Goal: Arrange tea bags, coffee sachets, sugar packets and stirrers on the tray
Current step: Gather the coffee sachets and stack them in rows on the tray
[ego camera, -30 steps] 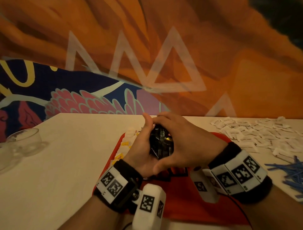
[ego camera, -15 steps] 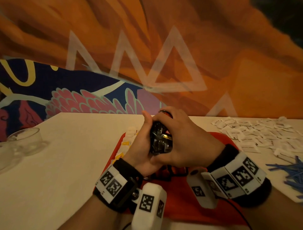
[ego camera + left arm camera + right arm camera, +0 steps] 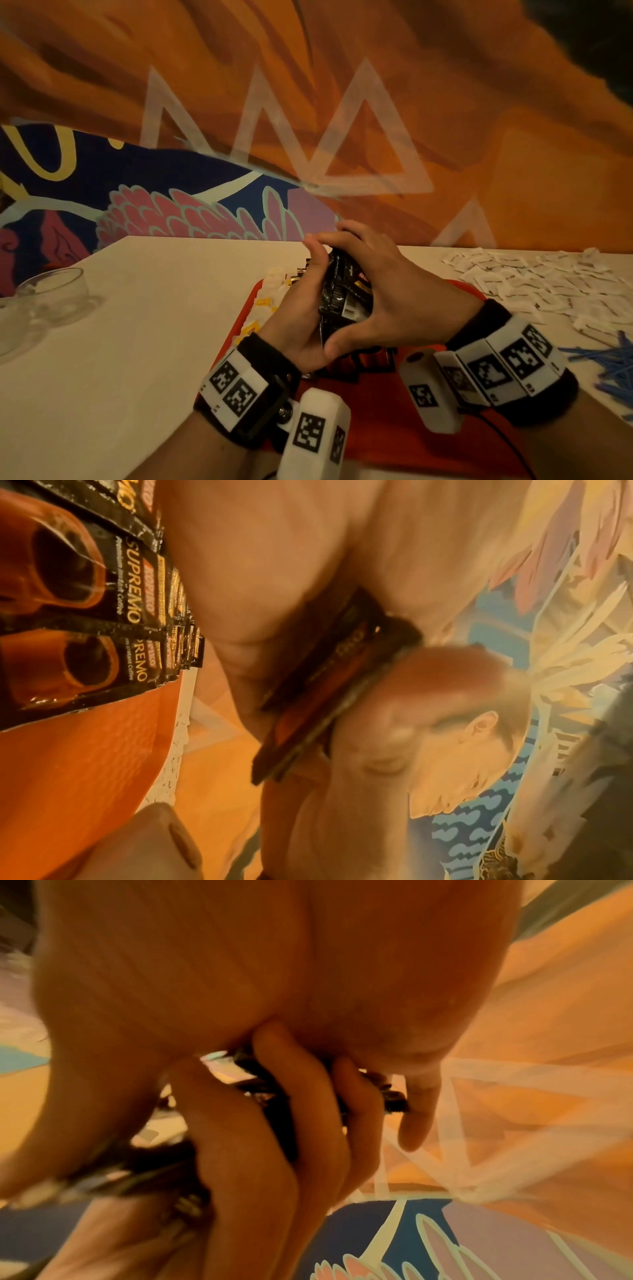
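Two hands clamped on one stack of black coffee sachets (image 3: pixel 344 294), held up on edge just above the red tray (image 3: pixel 394 404). Left hand (image 3: pixel 301 308) has its fingers curled round the stack's left side w/ the thumb up top; right hand (image 3: pixel 394 291) wraps the other side, thumb tucked under the bottom end. In the left wrist view the stack (image 3: pixel 322 688) is squeezed edge-on btwn palm and fingers. Right wrist view is blurry but you can make out fingers (image 3: pixel 308 1110) folded over the dark packets.

More sachets (image 3: pixel 78 593) lie flat in an overlapping row on the tray below, "SUPREMO" printed on em. Tea bags (image 3: pixel 270 291) w/ yellow tags run along the tray's left edge.

Tray sits on a pale table (image 3: pixel 137 325). Right of it is a loose spread of white sugar packets (image 3: pixel 534 281), and blue stirrers (image 3: pixel 609 366) near the right edge. Glass bowls (image 3: pixel 51 291) far left. Big orange and navy mural (image 3: pixel 239 120) on the wall behind.
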The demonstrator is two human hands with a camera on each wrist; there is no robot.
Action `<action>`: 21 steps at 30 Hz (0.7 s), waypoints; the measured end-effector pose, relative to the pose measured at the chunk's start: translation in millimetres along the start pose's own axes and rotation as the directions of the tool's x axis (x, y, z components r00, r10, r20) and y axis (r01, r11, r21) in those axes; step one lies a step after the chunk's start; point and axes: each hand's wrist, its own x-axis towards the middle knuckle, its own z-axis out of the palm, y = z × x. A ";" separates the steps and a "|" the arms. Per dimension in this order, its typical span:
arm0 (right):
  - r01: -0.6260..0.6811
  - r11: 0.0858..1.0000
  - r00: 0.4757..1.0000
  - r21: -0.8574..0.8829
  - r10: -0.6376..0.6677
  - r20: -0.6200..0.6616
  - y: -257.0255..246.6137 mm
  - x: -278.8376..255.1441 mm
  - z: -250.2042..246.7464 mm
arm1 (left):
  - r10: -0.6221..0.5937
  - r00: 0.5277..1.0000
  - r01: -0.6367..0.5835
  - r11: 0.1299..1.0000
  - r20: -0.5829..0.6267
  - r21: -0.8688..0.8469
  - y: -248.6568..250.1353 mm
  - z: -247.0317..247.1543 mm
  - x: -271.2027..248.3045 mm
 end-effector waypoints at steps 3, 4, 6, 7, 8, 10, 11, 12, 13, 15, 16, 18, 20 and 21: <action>-0.042 0.999 0.998 -0.030 0.043 0.049 4.1 -0.1 -1.8 | -0.035 0.999 0.035 0.999 0.002 -0.019 2.0 6.6 -0.4; -0.051 0.998 0.997 -0.048 0.054 0.062 4.0 -0.1 -1.9 | -0.037 0.999 0.037 0.999 0.007 -0.021 2.3 7.6 -0.9; -0.038 0.997 0.998 -0.064 0.041 0.044 3.2 0.7 -0.2 | -0.021 1.000 0.021 1.000 0.015 -0.022 1.6 6.6 -1.2; -0.021 0.998 1.000 -0.061 0.022 0.004 3.3 1.3 1.2 | -0.004 1.000 0.005 1.000 0.020 -0.031 0.7 4.1 -1.2; -0.002 0.999 0.999 -0.047 0.000 -0.050 4.0 2.5 2.7 | 0.007 1.000 -0.006 0.999 0.029 -0.033 0.5 1.6 -1.3; 0.020 1.000 0.989 -0.004 -0.021 -0.144 7.2 4.6 4.8 | -0.005 0.999 0.005 1.000 0.038 -0.012 0.8 -3.0 -2.0; 0.022 1.000 0.985 0.012 -0.020 -0.171 8.8 4.9 4.8 | -0.029 0.999 0.028 1.000 0.047 0.007 1.7 -4.5 -2.3; 0.017 0.999 0.983 0.029 -0.012 -0.184 10.4 4.8 4.7 | -0.055 0.997 0.053 0.998 0.060 0.030 2.9 -5.5 -2.8; 0.010 0.999 0.982 0.048 -0.001 -0.190 11.7 4.4 4.2 | -0.078 0.994 0.075 0.996 0.072 0.054 4.4 -5.7 -3.5; -0.003 0.997 0.980 0.082 0.020 -0.199 13.3 3.0 3.4 | -0.101 0.993 0.095 0.991 0.063 0.091 7.4 -5.7 -4.4; -0.007 0.996 0.978 0.090 0.025 -0.208 13.9 2.8 3.0 | -0.103 0.993 0.098 0.991 0.051 0.093 8.3 -6.2 -4.3; -0.006 0.996 0.976 0.086 0.025 -0.215 16.2 2.9 1.8 | -0.098 0.994 0.095 0.992 0.037 0.087 9.3 -4.9 -3.4; 0.016 0.999 0.982 0.047 -0.006 -0.191 18.2 2.7 1.9 | -0.090 0.996 0.090 0.993 -0.002 0.079 8.7 -3.4 -1.5; 0.033 0.999 0.985 0.023 -0.029 -0.172 18.5 2.5 2.6 | -0.086 0.996 0.087 0.992 -0.022 0.088 7.9 -3.5 -0.2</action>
